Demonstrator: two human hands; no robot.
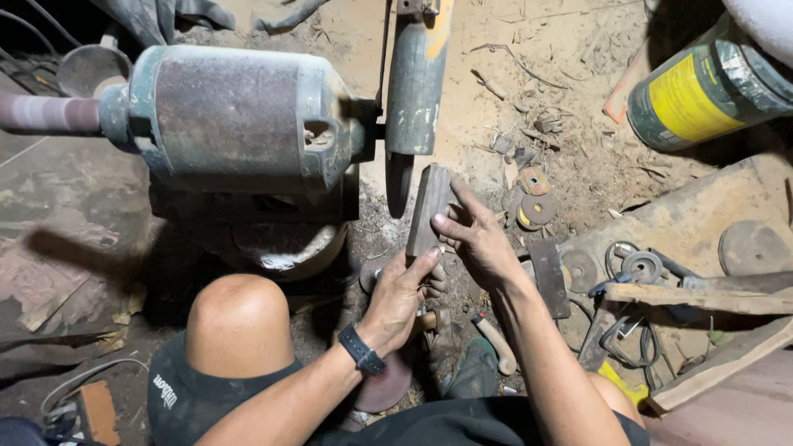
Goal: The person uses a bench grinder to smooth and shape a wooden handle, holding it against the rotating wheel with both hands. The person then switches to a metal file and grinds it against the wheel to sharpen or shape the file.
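**Two hands presenting a wood block to a bench grinder wheel**

The left hand (402,293) was closed on the lower end of the wooden block (429,208), thumb laid across its near edge. The right hand (477,239) pressed on the same block from the three o'clock side, fingers (450,221) wrapped over its face and so gripping it too. The block stood roughly upright, its top tilted slightly toward one o'clock, just beside the thin grinding wheel (397,177) at its nine o'clock; whether the two touched could not be told. Above the wheel, at twelve o'clock, sat the curved wheel guard (415,83). The dusty motor housing (239,116) lay at ten o'clock. A black wristwatch (361,349) circled the left wrist, and a bare knee (238,318) rose at eight o'clock. At three o'clock lay worn abrasive discs (535,211) on sawdust; farther out, toward two o'clock, rested a yellow-labelled can (702,87).
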